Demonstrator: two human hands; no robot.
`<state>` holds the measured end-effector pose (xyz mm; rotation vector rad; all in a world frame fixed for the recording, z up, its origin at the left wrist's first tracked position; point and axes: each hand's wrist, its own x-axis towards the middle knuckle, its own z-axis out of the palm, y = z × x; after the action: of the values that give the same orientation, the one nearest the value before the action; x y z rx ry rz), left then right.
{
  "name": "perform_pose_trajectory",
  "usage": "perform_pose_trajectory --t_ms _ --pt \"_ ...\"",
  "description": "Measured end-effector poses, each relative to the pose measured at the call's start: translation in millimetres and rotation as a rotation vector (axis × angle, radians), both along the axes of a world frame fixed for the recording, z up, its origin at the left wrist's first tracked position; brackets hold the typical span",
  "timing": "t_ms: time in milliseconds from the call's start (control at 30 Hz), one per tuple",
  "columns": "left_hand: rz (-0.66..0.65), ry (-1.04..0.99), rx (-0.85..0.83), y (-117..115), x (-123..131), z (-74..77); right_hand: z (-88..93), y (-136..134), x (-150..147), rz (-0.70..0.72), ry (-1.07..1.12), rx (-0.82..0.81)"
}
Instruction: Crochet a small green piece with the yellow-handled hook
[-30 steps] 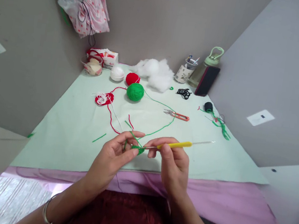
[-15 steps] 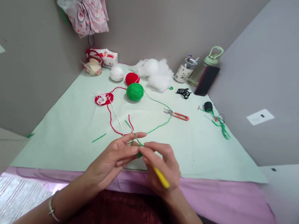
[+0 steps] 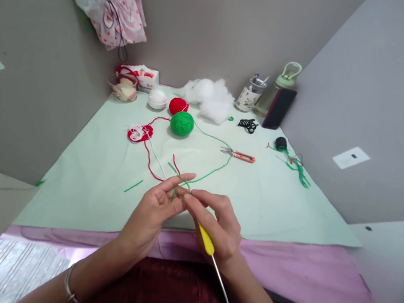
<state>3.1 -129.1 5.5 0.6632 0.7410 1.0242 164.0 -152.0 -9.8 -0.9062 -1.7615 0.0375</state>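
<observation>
My left hand (image 3: 148, 214) is closed, with green yarn (image 3: 212, 173) pinched at its thumb and strands crossing its raised index finger. Beside it my right hand (image 3: 220, 222) grips a yellow-handled crochet hook (image 3: 206, 239), its metal shaft pointing down toward my lap. The fingertips of both hands meet at the yarn, and the work between them is mostly hidden. From there the green strand loops right, past orange-handled thread snips (image 3: 243, 157), to a green yarn ball (image 3: 182, 124). Left of the ball lies a red piece with tangled white yarn (image 3: 140, 133).
At the back are a red yarn ball (image 3: 179, 106), a white ball (image 3: 157, 99) and white stuffing (image 3: 211, 100). A pen cup (image 3: 249, 97), a bottle (image 3: 270, 93) and a phone (image 3: 279, 109) stand back right. Green scraps (image 3: 301, 174) lie on the right.
The crochet hook has turned in my right hand, so its metal shaft now shows pointing down and right. My fingertips have shifted slightly at the green yarn.
</observation>
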Motion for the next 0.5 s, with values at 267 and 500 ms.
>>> perform_pose_trajectory --t_ms 267,500 --pt "0.003 -0.022 -0.002 3 -4 1.9 6.4 4 0 0.191 0.596 -0.369" --pt "-0.044 0.186 0.159 -3 -7 -4.7 0.3 11 0 0.260 0.686 -0.498"
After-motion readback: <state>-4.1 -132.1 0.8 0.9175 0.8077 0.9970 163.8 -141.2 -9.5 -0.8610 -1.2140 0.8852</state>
